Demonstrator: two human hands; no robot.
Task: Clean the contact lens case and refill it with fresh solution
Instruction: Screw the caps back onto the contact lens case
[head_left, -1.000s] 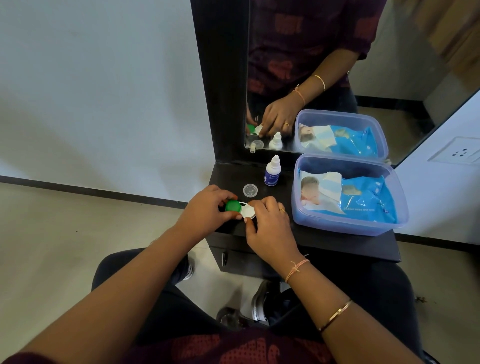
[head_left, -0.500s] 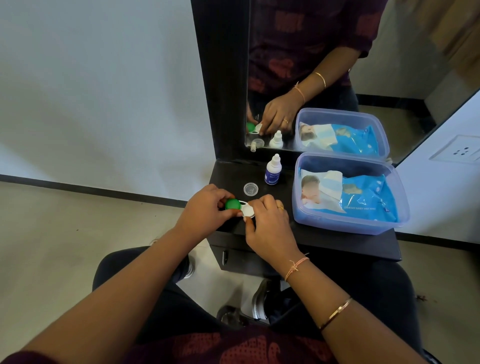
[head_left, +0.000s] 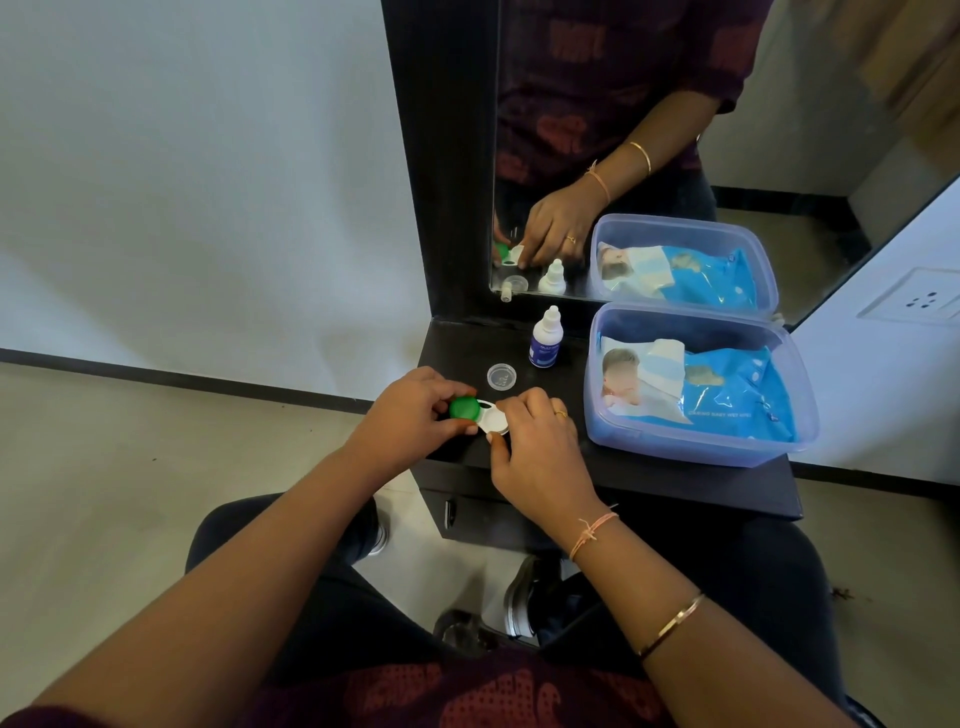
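The contact lens case (head_left: 485, 414) is white, with a green cap (head_left: 464, 407) on its left well and a white cap (head_left: 495, 422) on its right well. It sits at the front left of the black dressing shelf (head_left: 639, 475). My left hand (head_left: 410, 415) grips the green cap between thumb and fingers. My right hand (head_left: 540, 452) pinches the white cap. A small white solution bottle (head_left: 545, 340) with a blue label stands upright behind them, its nozzle bare. A clear round cap (head_left: 502, 375) lies beside the bottle.
A clear plastic box (head_left: 696, 452) holding a blue pack of baby wet wipes (head_left: 727, 392) fills the right half of the shelf. A black-framed mirror (head_left: 649, 130) rises behind. The shelf's front edge is close under my hands; my knees and shoes are below.
Both hands stay on the case's two caps; the fingers have shifted slightly around them. The case has not moved from its spot.
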